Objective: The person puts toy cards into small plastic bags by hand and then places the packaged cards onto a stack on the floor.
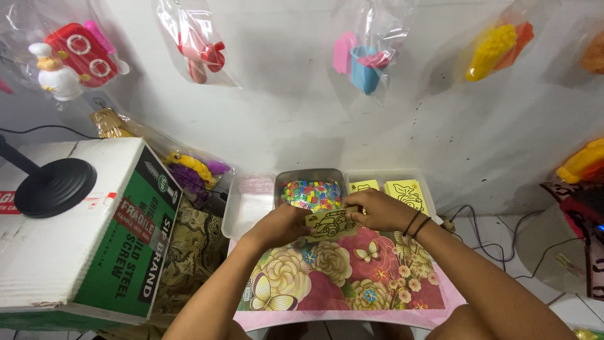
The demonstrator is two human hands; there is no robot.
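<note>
You have a small yellow card (329,224) with a black outline drawing pinched between both hands, just above the floral worktop (327,277) and in front of the metal tray (281,182) full of small coloured pieces (313,194). Your left hand (283,225) has its grip closed on the card's left edge; your right hand (377,211), the one with dark bands at the wrist, is closed on its upper right edge. The card looks thin and very light, likely to bend or crease if you squeeze its middle, so the edges and corners seem the safest places to hold. It may also be slick on its face. Just behind your right hand sits a white tray (428,189) holding more yellow cards (406,192), and a clear plastic tray (242,208) lies beside the metal one. A cardboard box (94,239) stands well off to your left, and bagged toys (201,44) hang on the wall
</note>
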